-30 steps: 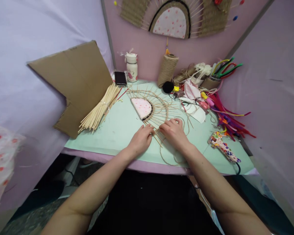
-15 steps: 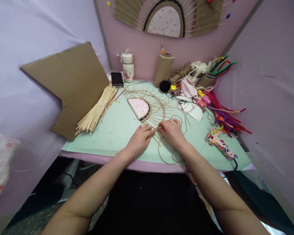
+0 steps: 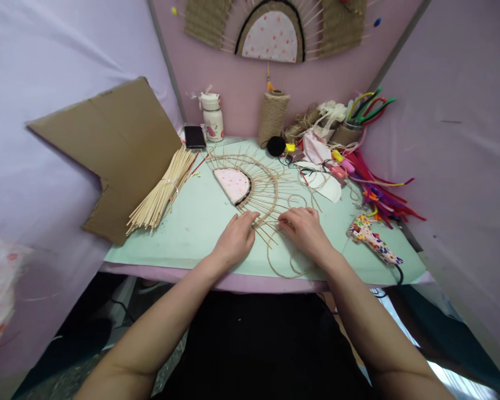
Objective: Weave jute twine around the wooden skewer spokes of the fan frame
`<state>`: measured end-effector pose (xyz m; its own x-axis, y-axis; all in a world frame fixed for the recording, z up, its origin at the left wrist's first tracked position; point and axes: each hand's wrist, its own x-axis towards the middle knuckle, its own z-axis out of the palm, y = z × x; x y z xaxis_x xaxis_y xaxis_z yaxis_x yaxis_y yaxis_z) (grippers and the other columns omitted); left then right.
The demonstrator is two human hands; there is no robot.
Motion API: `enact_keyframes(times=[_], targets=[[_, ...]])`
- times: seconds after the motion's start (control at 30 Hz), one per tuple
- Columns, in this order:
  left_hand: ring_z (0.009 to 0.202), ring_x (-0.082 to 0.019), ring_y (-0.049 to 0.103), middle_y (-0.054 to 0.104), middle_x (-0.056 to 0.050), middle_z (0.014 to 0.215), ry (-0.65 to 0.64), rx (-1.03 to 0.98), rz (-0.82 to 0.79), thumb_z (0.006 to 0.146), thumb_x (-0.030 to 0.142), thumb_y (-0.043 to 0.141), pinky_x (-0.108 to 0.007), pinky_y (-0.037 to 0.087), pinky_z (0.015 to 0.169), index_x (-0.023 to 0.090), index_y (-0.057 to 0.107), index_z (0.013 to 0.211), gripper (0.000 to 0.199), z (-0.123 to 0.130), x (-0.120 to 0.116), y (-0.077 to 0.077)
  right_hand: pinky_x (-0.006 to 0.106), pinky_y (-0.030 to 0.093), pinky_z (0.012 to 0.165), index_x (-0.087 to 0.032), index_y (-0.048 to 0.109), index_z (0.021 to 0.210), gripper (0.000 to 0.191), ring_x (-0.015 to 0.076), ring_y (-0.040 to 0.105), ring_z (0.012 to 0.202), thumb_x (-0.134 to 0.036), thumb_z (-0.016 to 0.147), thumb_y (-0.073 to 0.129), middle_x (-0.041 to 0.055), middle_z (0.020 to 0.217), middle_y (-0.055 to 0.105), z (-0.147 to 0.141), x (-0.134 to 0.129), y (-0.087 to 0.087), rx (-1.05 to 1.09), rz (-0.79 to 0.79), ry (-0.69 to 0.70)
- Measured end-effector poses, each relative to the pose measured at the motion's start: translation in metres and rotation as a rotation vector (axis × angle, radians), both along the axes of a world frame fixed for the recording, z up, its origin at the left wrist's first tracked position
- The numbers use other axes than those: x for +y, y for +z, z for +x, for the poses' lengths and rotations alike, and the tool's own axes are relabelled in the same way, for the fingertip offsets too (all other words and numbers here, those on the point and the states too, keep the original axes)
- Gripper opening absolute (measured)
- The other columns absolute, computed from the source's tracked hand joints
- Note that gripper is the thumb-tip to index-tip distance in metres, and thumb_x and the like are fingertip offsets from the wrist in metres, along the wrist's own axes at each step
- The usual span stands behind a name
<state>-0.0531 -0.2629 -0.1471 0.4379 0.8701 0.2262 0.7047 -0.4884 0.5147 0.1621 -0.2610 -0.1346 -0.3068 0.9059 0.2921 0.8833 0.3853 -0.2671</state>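
The stick frame lies on the surface, fanned around the polka-dot half-disc, the reference for all positions. The left hand, on the half-disc's near side, rests its fingertips on the nearest sticks; whether its grip pinches them cannot be told. The right hand, near and right of the half-disc, has a narrow, curled grip; its contents are hidden.

The step appears to be working jute twine across the sticks. Brace the sticks, hold their spacing even and apply light tension.

Loose twine near and right of the half-disc may snag. Farther right lies the glue gun; left, the bamboo-stick bundle.
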Motion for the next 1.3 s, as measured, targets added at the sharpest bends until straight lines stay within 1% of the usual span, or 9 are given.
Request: enact_keyframes(times=[0.27,0.4,0.5,0.6,0.7,0.83,0.93,1.1,1.3], targets=[[0.133,-0.028,0.045,0.059,-0.010,0.132,-0.076,0.106,0.090,0.093,0.021,0.045,-0.051,0.035,0.112,0.021,0.068,0.114,0.030,-0.001,0.003,-0.006,0.039,0.030,0.091,-0.021,0.067,0.091,0.016,0.0199,0.060,0.092,-0.024,0.094,0.052,0.0053,0.091,0.068,0.003,-0.017,0.000,0.004,0.053,0.057],[0.133,-0.029,0.044,0.058,-0.011,0.133,-0.117,0.145,0.050,0.091,0.024,0.049,-0.056,0.033,0.111,0.022,0.065,0.117,0.031,-0.006,0.004,0.003,0.039,0.032,0.090,-0.021,0.065,0.106,0.021,0.0209,0.060,0.096,-0.020,0.095,0.048,0.0072,0.098,0.068,0.013,-0.026,-0.004,0.017,0.073,0.072],[0.132,-0.029,0.045,0.059,-0.010,0.131,-0.181,0.168,0.025,0.088,0.023,0.051,-0.059,0.026,0.113,0.023,0.061,0.121,0.034,-0.011,0.007,0.013,0.039,0.033,0.091,-0.020,0.059,0.116,0.026,0.0215,0.061,0.099,-0.017,0.095,0.045,0.0091,0.103,0.068,0.022,-0.033,-0.009,0.056,0.099,0.060],[0.126,-0.025,0.049,0.061,-0.009,0.126,-0.238,0.173,0.020,0.086,0.020,0.050,-0.058,0.019,0.116,0.023,0.059,0.121,0.037,-0.015,0.014,0.020,0.038,0.033,0.092,-0.020,0.060,0.109,0.020,0.0203,0.063,0.092,-0.019,0.095,0.045,0.0073,0.096,0.070,0.027,-0.037,-0.013,0.109,0.098,0.051],[0.124,-0.023,0.050,0.061,-0.009,0.124,-0.304,0.185,0.021,0.082,0.017,0.049,-0.054,0.016,0.116,0.023,0.056,0.122,0.041,-0.019,0.022,0.025,0.038,0.033,0.091,-0.020,0.062,0.100,0.018,0.0192,0.063,0.088,-0.019,0.096,0.044,0.0056,0.091,0.071,0.027,-0.037,-0.013,0.140,0.098,0.059],[0.126,-0.023,0.048,0.060,-0.008,0.128,-0.451,0.229,0.034,0.076,0.011,0.048,-0.047,0.023,0.113,0.023,0.058,0.121,0.048,-0.024,0.031,0.030,0.036,0.034,0.089,-0.020,0.063,0.096,0.016,0.0184,0.063,0.087,-0.020,0.096,0.047,0.0043,0.089,0.071,0.024,-0.036,-0.012,0.180,0.129,0.063],[0.125,-0.024,0.048,0.059,-0.008,0.130,-0.515,0.253,0.049,0.074,0.009,0.049,-0.044,0.029,0.107,0.023,0.059,0.122,0.051,-0.025,0.036,0.033,0.035,0.035,0.088,-0.021,0.064,0.094,0.016,0.0177,0.062,0.088,-0.021,0.095,0.049,0.0043,0.090,0.071,0.021,-0.037,-0.013,0.218,0.129,0.056],[0.114,-0.024,0.052,0.061,-0.009,0.118,-0.528,0.270,0.100,0.077,0.010,0.048,-0.042,0.035,0.101,0.022,0.060,0.124,0.050,-0.020,0.041,0.030,0.036,0.034,0.088,-0.021,0.066,0.093,0.015,0.0181,0.063,0.090,-0.022,0.095,0.051,0.0047,0.092,0.070,0.016,-0.042,-0.017,0.255,0.120,0.044],[0.102,-0.022,0.053,0.060,-0.008,0.103,-0.525,0.263,0.177,0.078,0.008,0.049,-0.038,0.039,0.094,0.022,0.065,0.114,0.041,-0.015,0.051,0.021,0.039,0.033,0.090,-0.023,0.067,0.093,0.016,0.0191,0.063,0.092,-0.024,0.094,0.051,0.0049,0.094,0.070,0.016,-0.047,-0.021,0.304,0.092,-0.004]])
